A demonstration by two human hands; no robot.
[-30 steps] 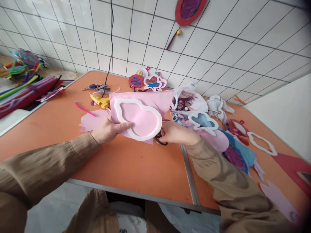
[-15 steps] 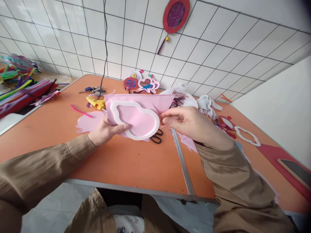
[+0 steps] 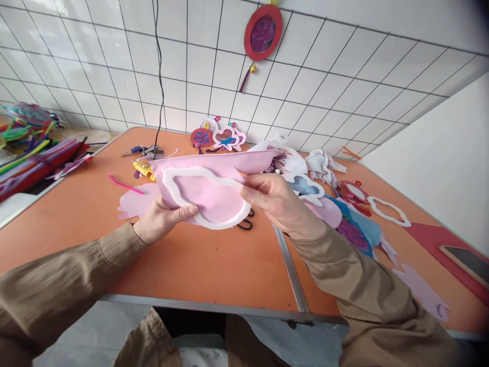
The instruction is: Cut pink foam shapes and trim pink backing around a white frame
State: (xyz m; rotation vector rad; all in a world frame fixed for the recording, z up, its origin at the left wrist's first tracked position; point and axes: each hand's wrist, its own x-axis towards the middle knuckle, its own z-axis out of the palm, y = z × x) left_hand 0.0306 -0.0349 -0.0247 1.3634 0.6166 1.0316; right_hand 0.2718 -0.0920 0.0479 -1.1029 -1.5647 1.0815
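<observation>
A pink sheet [image 3: 217, 189] is held up above the orange table, with a white cloud-shaped foam frame [image 3: 221, 223] lying against its near face. My left hand [image 3: 162, 219] pinches the lower left of both, thumb on the white frame. On the right, my right hand [image 3: 275, 201] grips the frame's edge and the sheet between thumb and fingers. Black scissor handles [image 3: 246, 220] show partly behind the frame. A yellow glue gun [image 3: 144, 169] lies behind the sheet's left side, partly hidden. Left of the sheet, a pink scalloped piece [image 3: 135, 201] rests on the table.
Finished ornaments [image 3: 225, 137] lean at the wall, below a hanging red round one [image 3: 263, 33]. Pipe cleaners [image 3: 46, 158] lie far left. To the right are blue fabric [image 3: 361, 219], another white frame [image 3: 389, 211] and a phone [image 3: 466, 265] on red material.
My right hand has moved left and closed on the frame and sheet's right edge. The sheet has tilted. The camera view has shifted slightly, showing more items right of my hand.
</observation>
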